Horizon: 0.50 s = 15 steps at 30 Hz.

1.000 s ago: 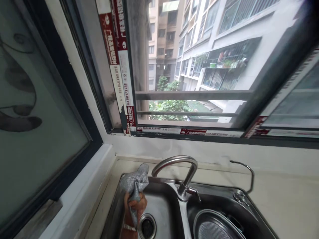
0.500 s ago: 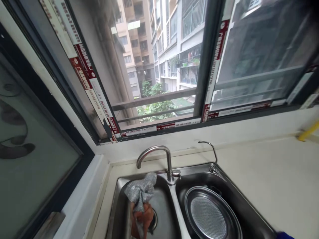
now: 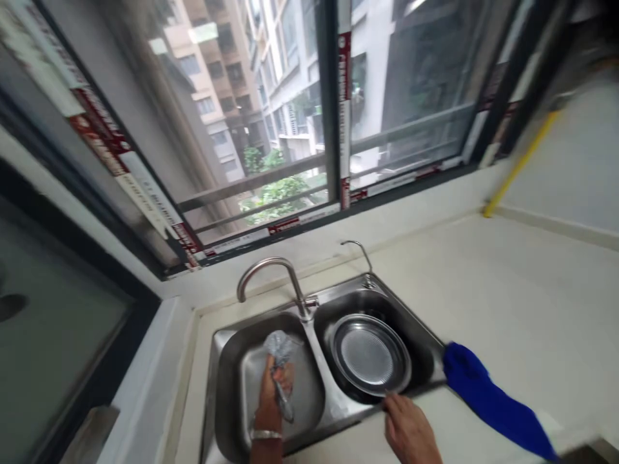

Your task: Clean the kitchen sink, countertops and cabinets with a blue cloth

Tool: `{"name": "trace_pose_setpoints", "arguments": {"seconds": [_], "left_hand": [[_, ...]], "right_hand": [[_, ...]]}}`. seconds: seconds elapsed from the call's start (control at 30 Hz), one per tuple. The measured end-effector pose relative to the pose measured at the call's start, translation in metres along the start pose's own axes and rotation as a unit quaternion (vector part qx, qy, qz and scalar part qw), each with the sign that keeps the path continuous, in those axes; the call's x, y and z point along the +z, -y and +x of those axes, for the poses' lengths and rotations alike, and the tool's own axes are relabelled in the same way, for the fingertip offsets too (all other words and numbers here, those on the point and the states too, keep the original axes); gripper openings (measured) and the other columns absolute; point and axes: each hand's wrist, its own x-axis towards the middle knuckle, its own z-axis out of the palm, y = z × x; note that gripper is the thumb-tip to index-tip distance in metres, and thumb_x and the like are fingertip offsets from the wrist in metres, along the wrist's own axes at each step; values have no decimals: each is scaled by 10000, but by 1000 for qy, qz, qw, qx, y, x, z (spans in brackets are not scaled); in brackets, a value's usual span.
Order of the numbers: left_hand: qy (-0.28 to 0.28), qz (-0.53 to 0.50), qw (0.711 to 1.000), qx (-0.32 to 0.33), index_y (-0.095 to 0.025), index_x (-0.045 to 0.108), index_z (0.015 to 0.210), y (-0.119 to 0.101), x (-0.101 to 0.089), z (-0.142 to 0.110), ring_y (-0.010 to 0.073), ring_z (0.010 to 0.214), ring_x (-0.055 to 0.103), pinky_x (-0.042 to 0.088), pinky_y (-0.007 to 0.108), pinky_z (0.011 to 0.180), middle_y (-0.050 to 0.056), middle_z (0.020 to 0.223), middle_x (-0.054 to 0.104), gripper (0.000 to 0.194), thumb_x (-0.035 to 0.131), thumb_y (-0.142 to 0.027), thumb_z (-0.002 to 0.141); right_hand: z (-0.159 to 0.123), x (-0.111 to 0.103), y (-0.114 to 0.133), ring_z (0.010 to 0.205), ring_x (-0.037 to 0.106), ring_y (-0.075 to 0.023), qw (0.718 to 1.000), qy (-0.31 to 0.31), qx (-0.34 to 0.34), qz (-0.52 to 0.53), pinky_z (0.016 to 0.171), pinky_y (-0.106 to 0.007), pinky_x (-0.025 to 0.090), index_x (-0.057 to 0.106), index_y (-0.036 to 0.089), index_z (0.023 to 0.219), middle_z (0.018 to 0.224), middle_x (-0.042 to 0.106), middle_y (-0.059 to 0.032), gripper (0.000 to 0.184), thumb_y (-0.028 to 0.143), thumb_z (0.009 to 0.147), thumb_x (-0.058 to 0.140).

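Note:
My left hand is closed around a crumpled silvery-grey dishcloth inside the left sink bowl. Part of the cloth bunches above the fist and another end hangs out below it. A round metal pan with a textured bottom rests in the right sink bowl. At the sink's front edge, my right hand has curled fingers, with the fingertips by the pan's near rim. Whether they touch the rim or hold something small is unclear.
A curved faucet rises behind the bowls, with a thinner spout to its right. On the counter right of the sink lies a blue cloth. A yellow pipe stands at the far right, and a window is behind.
The view has swung right and down. My right hand has come into view by the pan, and more of the blue cloth shows. My left hand still grips the dishcloth, now more gathered.

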Motion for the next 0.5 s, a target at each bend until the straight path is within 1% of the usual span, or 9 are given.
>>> {"name": "trace_pose_setpoints", "arguments": {"seconds": [0.07, 0.17, 0.23, 0.3, 0.33, 0.37, 0.4, 0.43, 0.5], "left_hand": [[-17, 49, 997, 56, -226, 268, 472, -4, -4, 6, 65, 388, 212, 233, 218, 377, -64, 425, 208, 709, 592, -798, 736], [-51, 200, 969, 134, -234, 487, 552, 4, 3, 15, 115, 448, 387, 337, 244, 443, -24, 479, 422, 580, 553, -759, 789], [-45, 281, 945, 159, -239, 615, 657, 19, 22, 22, 171, 560, 532, 437, 285, 549, 21, 595, 583, 467, 594, -683, 801], [3, 352, 922, 163, -249, 714, 811, 38, 47, 32, 234, 748, 642, 496, 335, 725, 70, 790, 708, 335, 632, -573, 818], [29, 396, 902, 171, -258, 743, 917, 48, 61, 40, 267, 856, 671, 496, 364, 819, 91, 902, 740, 302, 631, -526, 831], [56, 447, 875, 178, -273, 744, 1055, 58, 74, 50, 296, 965, 678, 479, 394, 903, 107, 1020, 751, 323, 613, -486, 851], [86, 508, 838, 179, -293, 698, 1217, 68, 86, 62, 315, 1064, 669, 457, 418, 969, 114, 1131, 741, 397, 572, -459, 880], [116, 571, 795, 170, -311, 612, 1360, 78, 97, 75, 322, 1136, 654, 440, 434, 1013, 115, 1213, 723, 478, 526, -438, 906], [160, 666, 717, 129, -302, 438, 1518, 98, 114, 105, 334, 1195, 637, 439, 459, 1042, 137, 1300, 687, 617, 508, -404, 913]], "right_hand": [[-3, -5, 8, 990, 619, -262, 999, -11, 26, -29, 794, -404, 583, 670, 199, 1149, 1199, 618, -101, 268, 385, 955, 660], [-13, -8, 11, 1058, 606, -253, 997, -25, 50, -55, 871, -421, 577, 611, 187, 1240, 1257, 587, -96, 328, 415, 1007, 648], [-17, -10, 9, 1064, 605, -251, 996, -31, 54, -63, 890, -428, 575, 607, 188, 1251, 1269, 581, -97, 329, 411, 1011, 644], [-18, -13, 3, 1066, 603, -250, 996, -37, 52, -67, 901, -438, 572, 607, 183, 1244, 1264, 580, -98, 341, 424, 1005, 643], [-16, -15, -1, 1068, 601, -256, 995, -41, 51, -70, 899, -443, 575, 621, 186, 1220, 1258, 581, -102, 325, 427, 1002, 630], [-14, -19, -6, 1069, 600, -266, 995, -46, 49, -74, 891, -444, 581, 642, 192, 1183, 1248, 585, -104, 299, 423, 997, 605], [-12, -22, -12, 1066, 601, -276, 995, -51, 46, -77, 879, -444, 590, 664, 199, 1141, 1233, 590, -107, 275, 409, 990, 570], [-10, -26, -18, 1059, 605, -284, 995, -55, 40, -78, 865, -443, 599, 681, 209, 1101, 1217, 598, -110, 261, 383, 980, 529], [-8, -32, -29, 1035, 620, -287, 996, -50, 16, -73, 848, -437, 614, 694, 226, 1058, 1182, 613, -111, 271, 295, 952, 455]]}}
